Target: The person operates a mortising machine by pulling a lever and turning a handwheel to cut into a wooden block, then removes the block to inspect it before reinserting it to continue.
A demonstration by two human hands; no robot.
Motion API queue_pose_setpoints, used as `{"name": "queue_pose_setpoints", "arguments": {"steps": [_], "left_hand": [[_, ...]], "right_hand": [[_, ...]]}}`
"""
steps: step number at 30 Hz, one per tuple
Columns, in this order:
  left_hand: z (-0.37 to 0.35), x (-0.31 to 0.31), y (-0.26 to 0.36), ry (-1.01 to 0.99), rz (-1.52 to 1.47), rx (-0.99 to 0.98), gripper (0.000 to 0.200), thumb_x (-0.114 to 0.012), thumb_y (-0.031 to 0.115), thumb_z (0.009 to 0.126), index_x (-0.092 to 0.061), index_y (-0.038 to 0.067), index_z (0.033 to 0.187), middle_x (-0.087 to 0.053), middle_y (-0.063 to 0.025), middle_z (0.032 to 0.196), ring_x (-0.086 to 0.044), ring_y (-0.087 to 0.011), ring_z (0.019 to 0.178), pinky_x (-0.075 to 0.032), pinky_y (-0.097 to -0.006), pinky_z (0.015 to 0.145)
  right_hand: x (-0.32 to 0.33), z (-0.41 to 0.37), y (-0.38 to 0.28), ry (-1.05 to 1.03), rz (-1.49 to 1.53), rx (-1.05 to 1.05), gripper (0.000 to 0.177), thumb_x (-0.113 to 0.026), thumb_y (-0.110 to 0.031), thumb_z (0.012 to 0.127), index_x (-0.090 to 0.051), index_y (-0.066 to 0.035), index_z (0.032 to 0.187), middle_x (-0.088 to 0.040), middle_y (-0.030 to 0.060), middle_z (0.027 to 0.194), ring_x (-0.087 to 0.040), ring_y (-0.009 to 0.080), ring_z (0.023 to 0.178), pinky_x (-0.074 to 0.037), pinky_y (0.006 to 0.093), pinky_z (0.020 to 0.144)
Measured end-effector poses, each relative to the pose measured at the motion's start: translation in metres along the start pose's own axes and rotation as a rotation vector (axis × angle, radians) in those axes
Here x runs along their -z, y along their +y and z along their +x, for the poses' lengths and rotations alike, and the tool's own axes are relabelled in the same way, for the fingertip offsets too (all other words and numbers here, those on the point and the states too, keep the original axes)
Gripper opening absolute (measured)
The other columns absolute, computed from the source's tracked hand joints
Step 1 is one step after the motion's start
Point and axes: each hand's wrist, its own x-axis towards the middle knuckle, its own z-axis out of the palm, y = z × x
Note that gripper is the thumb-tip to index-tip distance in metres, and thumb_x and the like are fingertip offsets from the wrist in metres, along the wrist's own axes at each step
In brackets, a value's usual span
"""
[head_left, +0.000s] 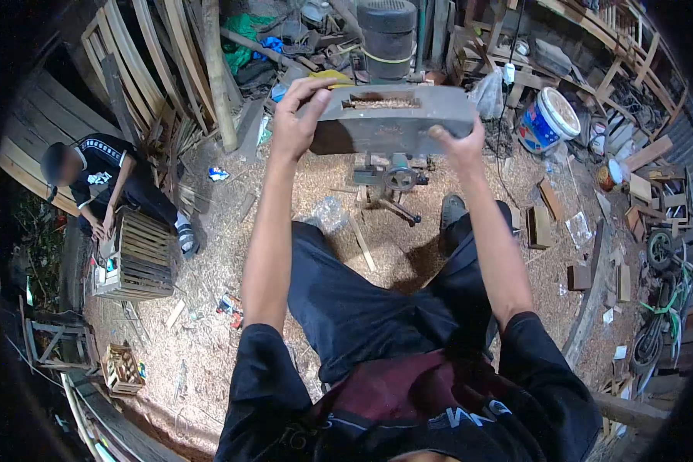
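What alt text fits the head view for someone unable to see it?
Left hand and right hand touch opposite ends of a dark slotted block above a handwheel, over wood shavings. At left, another person sits by a slatted crate; at right stands a paint bucket.

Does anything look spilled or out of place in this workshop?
Wood shavings litter the floor, though that may be ordinary in a place full of cut wood. Odder is the crumpled clear plastic lying among them, near the handwheel. I see no obvious damage.

Dark blue trousers [362, 308]; maroon-and-black shirt [416, 389]; blue-white-red bucket [547, 122].
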Motion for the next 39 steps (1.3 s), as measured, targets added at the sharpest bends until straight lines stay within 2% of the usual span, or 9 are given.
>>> {"name": "queue_pose_setpoints", "arguments": {"steps": [4,9,12,16,20,22,29,34,39], "left_hand": [[-0.005,-0.015,0.010,-0.228,0.500,-0.245,0.068,-0.077,0.042,0.075,-0.055,0.001,0.125,-0.060,-0.0180,0.114,-0.058,-0.0265,0.107,-0.044,-0.0357,0.095],[-0.063,-0.076,-0.014,0.124,0.010,0.329,0.066,-0.082,0.024,0.072,-0.051,-0.001,0.124,-0.062,-0.0166,0.112,-0.060,-0.0232,0.100,-0.047,-0.0374,0.088],[-0.119,-0.098,-0.081,0.276,-0.703,0.547,0.079,-0.061,0.054,0.087,-0.034,0.003,0.140,-0.050,-0.0163,0.132,-0.052,-0.0253,0.116,-0.043,-0.0384,0.100],[-0.149,-0.110,-0.068,0.463,-1.373,0.753,0.092,-0.032,0.081,0.082,-0.028,0.016,0.146,-0.039,-0.0084,0.144,-0.040,-0.0284,0.130,-0.035,-0.0463,0.108],[-0.146,-0.115,-0.102,0.717,-1.211,0.757,0.083,-0.033,0.082,0.081,-0.044,0.021,0.136,-0.054,-0.0080,0.127,-0.053,-0.0308,0.115,-0.043,-0.0480,0.100],[-0.160,-0.111,-0.134,0.460,-1.512,0.633,0.070,-0.038,0.071,0.088,-0.049,0.016,0.131,-0.058,-0.0086,0.121,-0.058,-0.0290,0.107,-0.045,-0.0478,0.098],[-0.147,-0.124,-0.127,0.418,-1.650,0.613,0.042,-0.043,0.040,0.098,-0.052,0.012,0.127,-0.061,-0.0072,0.113,-0.061,-0.0260,0.098,-0.047,-0.0524,0.095],[-0.142,-0.108,-0.106,0.427,-1.608,0.830,0.078,-0.038,0.076,0.083,-0.052,0.013,0.128,-0.063,-0.0064,0.103,-0.062,-0.0265,0.090,-0.049,-0.0536,0.087],[-0.145,-0.103,-0.082,0.474,-1.625,0.755,0.085,-0.040,0.080,0.079,-0.046,0.016,0.135,-0.056,-0.0093,0.123,-0.054,-0.0281,0.112,-0.041,-0.0518,0.100]], "right_hand": [[0.002,0.036,-0.096,-0.208,-0.273,0.107,0.081,-0.088,-0.037,0.061,-0.055,0.004,0.122,-0.065,0.0155,0.108,-0.064,0.0221,0.099,-0.051,0.0357,0.086],[-0.047,0.063,-0.112,-0.459,-0.330,0.032,0.062,-0.074,-0.038,0.082,-0.054,0.003,0.125,-0.063,0.0104,0.116,-0.060,0.0179,0.104,-0.048,0.0321,0.089],[-0.042,0.064,-0.110,-0.265,-0.100,0.153,0.054,-0.063,-0.036,0.091,-0.052,0.002,0.127,-0.060,0.0108,0.122,-0.057,0.0179,0.108,-0.044,0.0314,0.094],[-0.043,-0.024,-0.043,-0.351,-0.224,-0.034,0.075,-0.068,-0.047,0.083,-0.045,0.004,0.132,-0.052,0.0225,0.129,-0.051,0.0321,0.121,-0.039,0.0412,0.103],[-0.054,-0.105,-0.034,-0.478,-0.445,-0.079,0.097,-0.083,-0.044,0.065,-0.037,0.003,0.136,-0.046,0.0280,0.132,-0.045,0.0397,0.125,-0.037,0.0454,0.104],[-0.060,-0.113,-0.044,-0.520,-0.534,-0.171,0.098,-0.084,-0.042,0.063,-0.037,0.003,0.136,-0.046,0.0287,0.131,-0.046,0.0411,0.124,-0.039,0.0452,0.103],[-0.066,-0.129,-0.034,-0.463,-0.581,-0.005,0.081,-0.079,-0.022,0.067,-0.041,0.003,0.133,-0.050,0.0256,0.128,-0.053,0.0376,0.118,-0.043,0.0402,0.099],[-0.053,-0.108,-0.036,-0.474,-0.455,-0.082,0.077,-0.082,-0.021,0.063,-0.047,0.005,0.127,-0.059,0.0226,0.117,-0.060,0.0316,0.108,-0.046,0.0380,0.092],[-0.043,-0.100,-0.035,-0.448,-0.471,-0.031,0.076,-0.083,-0.023,0.063,-0.049,0.003,0.126,-0.059,0.0191,0.116,-0.060,0.0282,0.107,-0.045,0.0366,0.093]]}}
